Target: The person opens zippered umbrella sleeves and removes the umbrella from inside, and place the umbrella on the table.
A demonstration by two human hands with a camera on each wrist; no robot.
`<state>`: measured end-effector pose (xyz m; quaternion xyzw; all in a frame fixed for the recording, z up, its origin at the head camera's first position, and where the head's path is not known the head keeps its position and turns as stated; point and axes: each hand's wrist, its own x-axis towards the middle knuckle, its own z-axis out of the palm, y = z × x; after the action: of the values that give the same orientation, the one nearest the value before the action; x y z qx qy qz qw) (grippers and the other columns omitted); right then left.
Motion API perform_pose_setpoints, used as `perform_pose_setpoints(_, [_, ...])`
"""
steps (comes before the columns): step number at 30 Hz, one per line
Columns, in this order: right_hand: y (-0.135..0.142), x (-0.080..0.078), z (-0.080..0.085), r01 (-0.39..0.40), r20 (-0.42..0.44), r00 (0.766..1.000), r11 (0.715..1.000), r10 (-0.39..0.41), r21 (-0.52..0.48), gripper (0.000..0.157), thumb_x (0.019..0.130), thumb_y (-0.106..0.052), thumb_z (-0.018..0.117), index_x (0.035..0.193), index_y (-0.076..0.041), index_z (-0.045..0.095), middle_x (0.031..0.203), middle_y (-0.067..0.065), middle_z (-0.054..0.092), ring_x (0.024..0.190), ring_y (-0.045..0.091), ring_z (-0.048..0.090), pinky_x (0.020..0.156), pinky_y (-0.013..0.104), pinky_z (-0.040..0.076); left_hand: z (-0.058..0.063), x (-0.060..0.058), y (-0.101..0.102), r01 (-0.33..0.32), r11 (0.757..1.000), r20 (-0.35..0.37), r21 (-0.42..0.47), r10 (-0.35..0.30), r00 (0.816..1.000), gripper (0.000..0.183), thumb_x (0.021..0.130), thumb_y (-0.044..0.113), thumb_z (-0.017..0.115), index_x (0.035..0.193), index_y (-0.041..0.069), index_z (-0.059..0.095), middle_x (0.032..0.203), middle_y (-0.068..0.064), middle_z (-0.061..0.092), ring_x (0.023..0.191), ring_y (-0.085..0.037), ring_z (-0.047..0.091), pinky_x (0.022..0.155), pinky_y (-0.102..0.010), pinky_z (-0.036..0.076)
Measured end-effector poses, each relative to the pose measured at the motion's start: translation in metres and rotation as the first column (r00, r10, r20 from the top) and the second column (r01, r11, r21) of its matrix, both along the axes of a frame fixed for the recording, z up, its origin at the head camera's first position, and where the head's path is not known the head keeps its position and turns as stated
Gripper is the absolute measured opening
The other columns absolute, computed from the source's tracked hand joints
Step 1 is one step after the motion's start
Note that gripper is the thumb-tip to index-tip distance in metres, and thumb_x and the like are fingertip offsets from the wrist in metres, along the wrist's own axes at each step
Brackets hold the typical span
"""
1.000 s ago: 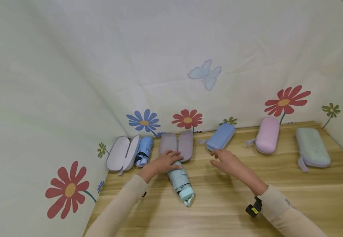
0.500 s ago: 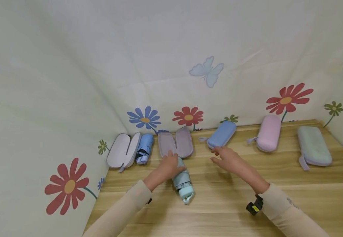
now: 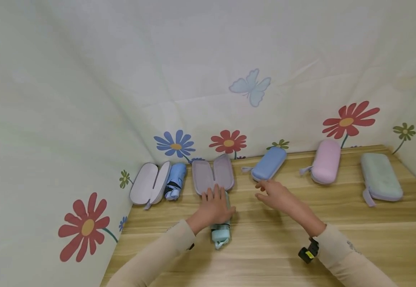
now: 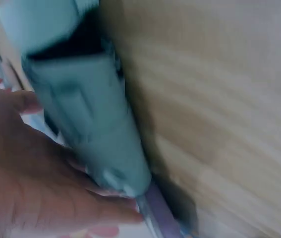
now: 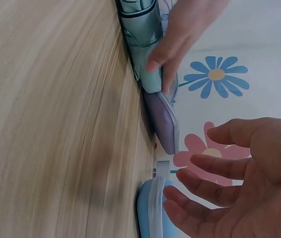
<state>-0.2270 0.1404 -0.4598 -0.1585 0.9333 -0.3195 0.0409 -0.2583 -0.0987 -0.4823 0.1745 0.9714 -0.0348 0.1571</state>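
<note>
A folded mint-green umbrella (image 3: 220,235) lies on the wooden table, its handle and strap toward the person. My left hand (image 3: 213,209) rests over its body with fingers straight and spread, covering much of it in the head view. Beyond the fingertips lies an unzipped lilac case (image 3: 202,175), its two halves spread apart. In the left wrist view the umbrella (image 4: 95,119) runs beside the hand, its far end meeting the case's edge. My right hand (image 3: 276,197) holds nothing. Its loosely bent fingers hover near a closed blue case (image 3: 269,163).
On the far left, an opened pale case (image 3: 144,185) stands beside a folded blue umbrella (image 3: 176,175). A closed pink case (image 3: 326,161) and a closed green case (image 3: 381,177) lie to the right. A flower-printed cloth (image 3: 193,99) rises behind the table.
The mint umbrella has turned to point more straight at the lilac case. My left hand has shifted right and nearer, spreading flat over it. The right hand has barely moved.
</note>
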Motion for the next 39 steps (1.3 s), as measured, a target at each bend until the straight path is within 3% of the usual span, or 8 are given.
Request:
perform_pose_setpoints(2, [0.000,0.001,0.000,0.007,0.002,1.000,1.000,-0.007,0.001,0.035,0.100,-0.018,0.064,0.127,0.004,0.063,0.116,0.023,0.067,0.106,0.037,0.065,0.086,0.049,0.054,-0.003,0.003,0.001,-0.017,1.000,0.021,-0.017,0.018,1.000,0.083,0.105,0.055,0.041,0.163,0.004,0.010,0.169,-0.022,0.004,0.154,-0.046,0.003,0.122,-0.060,0.009])
perform_pose_setpoints(5, [0.001,0.001,0.000,0.014,0.003,1.000,1.000,-0.014,-0.007,0.034,0.101,-0.018,0.063,0.127,0.004,0.064,0.117,0.023,0.066,0.107,0.037,0.064,0.087,0.050,0.053,-0.005,-0.002,-0.003,-0.015,0.999,0.030,-0.039,0.017,0.999,0.079,0.107,0.051,0.039,0.164,0.006,0.007,0.169,-0.021,-0.001,0.154,-0.046,0.002,0.122,-0.059,0.006])
perform_pose_setpoints(11, [0.002,0.001,0.000,0.006,0.007,1.000,1.000,-0.006,-0.007,0.033,0.101,-0.017,0.063,0.126,0.004,0.064,0.117,0.023,0.065,0.105,0.036,0.064,0.086,0.048,0.054,-0.003,-0.026,-0.030,0.043,0.997,0.057,-0.064,-0.039,0.998,0.075,0.108,0.047,0.040,0.165,0.010,0.007,0.169,-0.016,0.007,0.154,-0.040,0.013,0.123,-0.057,0.009])
perform_pose_setpoints(17, [0.002,0.002,0.002,0.001,0.006,1.000,1.000,-0.001,-0.008,0.033,0.100,-0.016,0.064,0.126,0.005,0.064,0.116,0.024,0.066,0.105,0.038,0.064,0.085,0.049,0.054,-0.015,-0.052,-0.057,0.071,0.997,0.082,-0.013,-0.070,0.994,0.079,0.106,0.047,0.043,0.164,0.009,0.006,0.168,-0.018,0.009,0.152,-0.043,0.013,0.122,-0.060,0.006])
perform_pose_setpoints(25, [0.002,0.000,0.001,-0.007,0.007,1.000,1.000,0.007,0.001,0.035,0.101,-0.019,0.063,0.126,0.005,0.064,0.116,0.024,0.066,0.105,0.037,0.065,0.085,0.048,0.054,-0.026,-0.065,-0.066,0.087,0.996,0.100,0.002,-0.087,0.991,0.083,0.105,0.052,0.045,0.165,0.011,0.004,0.169,-0.017,0.005,0.153,-0.042,0.012,0.121,-0.061,0.004])
perform_pose_setpoints(30, [0.008,-0.001,0.000,0.010,0.016,1.000,1.000,-0.010,0.015,0.034,0.101,-0.019,0.063,0.126,0.004,0.065,0.116,0.023,0.067,0.105,0.037,0.065,0.086,0.049,0.054,-0.016,-0.060,-0.066,0.065,0.998,0.129,0.020,-0.067,0.989,0.083,0.105,0.051,0.044,0.165,0.010,0.004,0.169,-0.018,0.003,0.154,-0.041,0.007,0.122,-0.060,0.002])
perform_pose_setpoints(34, [0.021,-0.002,0.002,0.025,0.013,1.000,0.999,-0.025,0.033,0.036,0.101,-0.018,0.063,0.127,0.006,0.064,0.116,0.025,0.066,0.104,0.039,0.064,0.086,0.051,0.053,0.005,-0.049,-0.050,0.037,0.995,0.076,0.091,-0.044,0.996,0.081,0.105,0.050,0.046,0.164,0.008,0.008,0.170,-0.015,0.002,0.155,-0.039,0.004,0.122,-0.060,0.004])
perform_pose_setpoints(39, [0.040,-0.007,0.003,0.058,-0.010,0.998,0.997,-0.058,0.053,0.036,0.101,-0.018,0.062,0.127,0.007,0.064,0.118,0.028,0.066,0.107,0.042,0.063,0.087,0.054,0.052,0.026,-0.043,-0.013,0.120,0.977,-0.031,0.174,-0.117,0.993,0.079,0.105,0.048,0.049,0.164,0.009,0.014,0.170,-0.015,0.008,0.155,-0.038,0.008,0.122,-0.059,0.009])
